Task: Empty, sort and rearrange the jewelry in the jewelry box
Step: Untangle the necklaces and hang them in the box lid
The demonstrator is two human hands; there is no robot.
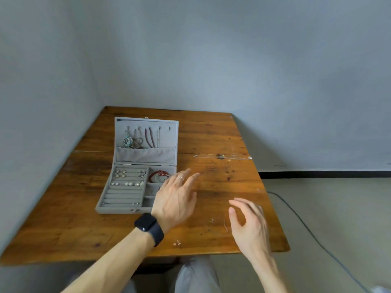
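Observation:
A grey velvet jewelry box [118,209] lies open on the wooden table [84,227]. Necklaces [148,137] hang on hooks inside its raised lid. Several earrings [127,178] sit in the ring rolls of the base, and a red bead bracelet [159,174] fills the upper right compartment. My left hand [176,199], with a ring and a black watch, hovers over the box's right edge, fingers spread and empty. My right hand [250,223] floats open over the table to the right. A thin silver chain [222,156] lies stretched on the table beyond both hands.
Small loose pieces [177,242] lie near the table's front edge, and more thin ones [225,225] lie next to my right hand. Walls close in the table at the left and back. A dark cable [304,225] runs across the floor on the right.

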